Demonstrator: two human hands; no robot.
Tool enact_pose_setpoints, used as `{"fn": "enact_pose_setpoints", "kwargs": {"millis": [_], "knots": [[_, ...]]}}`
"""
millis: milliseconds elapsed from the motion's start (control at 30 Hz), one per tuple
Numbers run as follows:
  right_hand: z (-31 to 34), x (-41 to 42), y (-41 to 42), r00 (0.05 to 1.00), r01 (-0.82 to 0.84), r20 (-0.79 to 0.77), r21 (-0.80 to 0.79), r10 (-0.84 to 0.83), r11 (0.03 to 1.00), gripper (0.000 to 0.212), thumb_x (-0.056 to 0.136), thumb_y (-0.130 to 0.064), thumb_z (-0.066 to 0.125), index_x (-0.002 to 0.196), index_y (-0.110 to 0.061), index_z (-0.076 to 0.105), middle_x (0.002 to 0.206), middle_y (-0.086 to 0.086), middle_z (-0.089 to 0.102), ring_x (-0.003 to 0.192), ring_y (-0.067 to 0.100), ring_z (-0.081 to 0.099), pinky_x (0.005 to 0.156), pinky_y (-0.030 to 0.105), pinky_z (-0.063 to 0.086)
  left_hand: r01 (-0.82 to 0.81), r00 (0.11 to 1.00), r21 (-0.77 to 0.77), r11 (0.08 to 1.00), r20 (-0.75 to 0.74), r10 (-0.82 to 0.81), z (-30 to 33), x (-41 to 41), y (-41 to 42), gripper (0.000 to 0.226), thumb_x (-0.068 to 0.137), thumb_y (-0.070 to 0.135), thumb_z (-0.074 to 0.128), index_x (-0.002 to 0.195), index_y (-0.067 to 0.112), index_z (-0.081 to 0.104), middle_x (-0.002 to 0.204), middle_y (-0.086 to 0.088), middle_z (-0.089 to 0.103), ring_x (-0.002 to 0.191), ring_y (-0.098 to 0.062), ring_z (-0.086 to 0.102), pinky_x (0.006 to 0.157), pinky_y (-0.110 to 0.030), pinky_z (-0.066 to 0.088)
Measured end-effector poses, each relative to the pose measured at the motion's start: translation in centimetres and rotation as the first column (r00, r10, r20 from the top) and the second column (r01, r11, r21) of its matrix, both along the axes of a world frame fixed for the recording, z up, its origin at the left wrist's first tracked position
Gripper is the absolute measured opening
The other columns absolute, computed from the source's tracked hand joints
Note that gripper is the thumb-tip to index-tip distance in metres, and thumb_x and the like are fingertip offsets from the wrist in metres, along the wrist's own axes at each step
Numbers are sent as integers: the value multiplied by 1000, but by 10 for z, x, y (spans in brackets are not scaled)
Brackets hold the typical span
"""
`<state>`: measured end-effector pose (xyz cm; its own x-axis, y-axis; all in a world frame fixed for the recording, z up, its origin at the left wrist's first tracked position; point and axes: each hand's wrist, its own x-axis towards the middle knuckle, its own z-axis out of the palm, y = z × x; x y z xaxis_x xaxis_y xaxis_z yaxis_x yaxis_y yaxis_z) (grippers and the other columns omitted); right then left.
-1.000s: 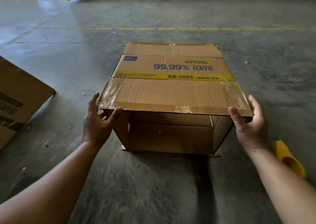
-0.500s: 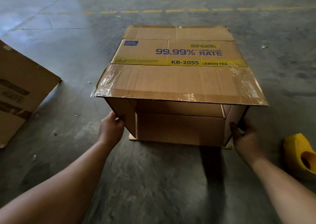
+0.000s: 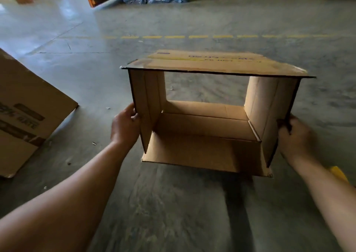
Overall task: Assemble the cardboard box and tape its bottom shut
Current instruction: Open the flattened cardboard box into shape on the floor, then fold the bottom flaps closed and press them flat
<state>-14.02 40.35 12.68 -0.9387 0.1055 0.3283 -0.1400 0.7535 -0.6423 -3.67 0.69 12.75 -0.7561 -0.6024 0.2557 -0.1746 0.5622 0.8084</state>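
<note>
Two hands (image 3: 126, 124) (image 3: 294, 136) gripping open cardboard box (image 3: 204, 134) sides, concrete floor (image 3: 173, 213)

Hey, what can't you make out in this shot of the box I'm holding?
- Box top print: head view, too oblique and blurred to read.
- Yellow object: mostly hidden behind right forearm.
- Right hand fingertips: hidden behind the flap.
- Second box: cut off by left edge.

I see 2 bare forearms, with no sleeve, glove, watch or ring visible on either. My left hand (image 3: 125, 125) sits at centre left of the frame, my right hand (image 3: 294, 138) at centre right, fingers short-nailed and unadorned.
</note>
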Motion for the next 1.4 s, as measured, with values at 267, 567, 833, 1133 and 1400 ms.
{"fn": "enact_pose_setpoints", "kwargs": {"millis": [267, 567, 833, 1133, 1400], "knots": [[115, -33, 10, 983, -88, -129, 280, 128, 956, 25, 96, -27, 47, 74, -14, 51, 79, 26, 60, 70, 38, 53, 57, 35, 32, 13, 1000, -319, 948, 7, -12, 101, -25, -31, 41, 97, 25, 55, 136, 35, 56, 87, -2, 74, 75, -23, 69, 72, -40, 56], [208, -66, -6, 984, -57, -120, 491, 132, 869, 24, 89, -27, 40, 95, -12, 59, 99, 32, 62, 83, 42, 57, 68, 39, 47, 119, 989, -343, 932, 124, -80, 199, -51, -41, 30, 94, 12, 62, 122, 3, 68, 85, -17, 72, 55, -24, 65, 50, -24, 55], [212, -83, -11, 987, -159, 94, 616, 128, 771, 41, 90, -16, 48, 129, -20, 59, 125, 19, 62, 107, 36, 59, 84, 37, 50, 183, 953, -265, 947, 285, -105, 198, -60, -47, 19, 91, 8, 65, 105, -3, 74, 82, -23, 73, 36, -9, 58, 34, -19, 46], [195, -96, 1, 980, -198, 109, 567, 166, 799, 42, 91, -16, 46, 130, -26, 58, 106, 18, 70, 63, 20, 55, 54, 22, 39, 169, 967, -255, 952, 232, -109, 191, -71, -44, 40, 92, 23, 67, 131, 15, 64, 82, -6, 73, 38, -8, 62, 40, -16, 48], [212, -91, -43, 980, -191, 113, 765, 164, 615, 59, 88, -52, 48, 141, -27, 43, 137, 9, 55, 122, 29, 53, 96, 36, 44, 243, 969, -166, 956, 89, -230, 169, -77, -38, 39, 90, 57, 58, 113, 29, 74, 81, 1, 75, 55, -8, 67, 62, -35, 59]]}}
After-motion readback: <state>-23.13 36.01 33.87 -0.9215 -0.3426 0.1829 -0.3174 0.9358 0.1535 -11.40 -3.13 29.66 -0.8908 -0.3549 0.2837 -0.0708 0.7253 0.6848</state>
